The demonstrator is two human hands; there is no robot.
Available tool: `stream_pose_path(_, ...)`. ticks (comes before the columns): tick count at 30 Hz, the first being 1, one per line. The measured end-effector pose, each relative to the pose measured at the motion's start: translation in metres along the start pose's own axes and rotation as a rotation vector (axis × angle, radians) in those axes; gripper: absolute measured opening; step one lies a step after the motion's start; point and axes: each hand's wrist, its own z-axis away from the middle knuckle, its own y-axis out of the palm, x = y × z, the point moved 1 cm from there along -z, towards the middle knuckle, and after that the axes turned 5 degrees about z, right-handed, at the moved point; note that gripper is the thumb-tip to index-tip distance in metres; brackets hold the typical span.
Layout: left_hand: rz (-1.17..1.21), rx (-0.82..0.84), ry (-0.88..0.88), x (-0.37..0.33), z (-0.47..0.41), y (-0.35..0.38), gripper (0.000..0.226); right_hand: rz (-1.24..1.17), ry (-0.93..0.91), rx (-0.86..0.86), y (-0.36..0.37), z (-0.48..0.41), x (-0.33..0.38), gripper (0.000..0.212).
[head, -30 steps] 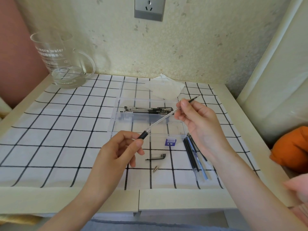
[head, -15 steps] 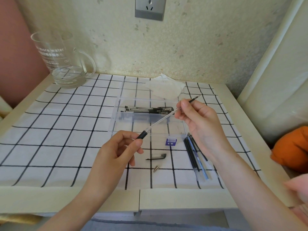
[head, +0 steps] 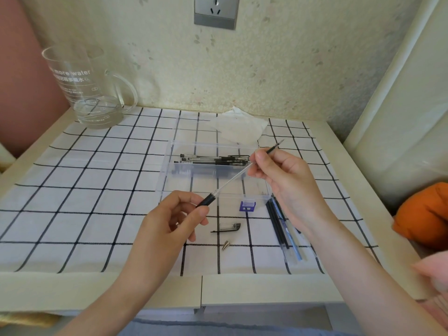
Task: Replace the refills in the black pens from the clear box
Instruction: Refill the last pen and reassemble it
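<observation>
Left hand (head: 169, 221) pinches one pen barrel (head: 228, 183); right hand (head: 286, 180) pinches its refill (head: 275, 146) (one cap (head: 228, 227), one tip (head: 226, 245)).

Glossy clear plastic box (head: 244, 198), woven tablecloth (head: 84, 190)

Cream wall (head: 278, 69), grey socket (head: 215, 12), white table (head: 261, 289)

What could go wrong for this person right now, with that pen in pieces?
The thin refill, pinched by the right hand, could bend or smear ink if forced in the pen barrel held by the left hand. The tiny metal tip lies loose on the cloth; a passing wrist might knock it off the table.
</observation>
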Motion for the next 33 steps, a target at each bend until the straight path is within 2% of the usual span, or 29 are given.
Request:
stream_pose_path(2, 0.007, 0.004, -0.001, -0.001, 0.000, 0.001, 0.017, 0.090, -0.021, 0.086, 0.005, 0.004, 0.007, 0.013)
stream_pose_path(7, 0.009, 0.006, 0.007, -0.002, -0.001, 0.001, 0.026, 0.347, 0.061, 0.477, 0.019, 0.014, 0.006, 0.005)
stream_pose_path(10, 0.014, -0.005, 0.001, -0.001, -0.001, -0.001, 0.028, 0.531, 0.060, 0.538, 0.017, 0.014, 0.001, 0.014)
stream_pose_path(17, 0.013, -0.010, -0.007, -0.002, -0.001, 0.000, 0.025, 0.854, 0.031, 0.748, 0.026, 0.023, -0.010, 0.014)
stream_pose_path(21, 0.000, -0.013, -0.012, 0.001, -0.002, -0.001, 0.009, 0.941, -0.003, 0.777, 0.027, 0.023, -0.012, 0.010)
stream_pose_path(25, 0.000, -0.009, -0.009, 0.000, -0.002, -0.001, 0.008, 0.958, -0.042, 0.769, 0.028, 0.025, -0.013, 0.003)
stream_pose_path(30, 0.033, -0.014, -0.009, -0.003, -0.002, 0.000, 0.022, 0.608, -0.009, 0.520, 0.020, 0.023, 0.002, 0.009)
stream_pose_path(33, 0.033, -0.018, -0.018, -0.001, -0.002, -0.001, 0.011, 0.501, -0.022, 0.404, 0.011, 0.014, 0.003, 0.028)
